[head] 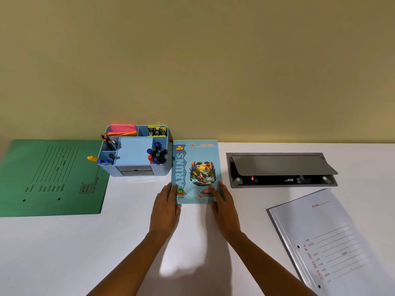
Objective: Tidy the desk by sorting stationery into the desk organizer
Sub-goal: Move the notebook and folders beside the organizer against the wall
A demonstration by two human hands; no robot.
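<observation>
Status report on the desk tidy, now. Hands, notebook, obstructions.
Left hand and right hand flat on near corners of notebook, not gripping. Notebook flat on desk, right beside organizer. Nothing in the way.

free: bare desk (64, 242) front left, open between arms | blocked: organizer (136, 167) touching notebook (195, 171) | right: open cable hatch (282, 169), white folder (333, 242) | left: green folder (51, 178)

Head view — downward, near the desk (64, 242).
</observation>
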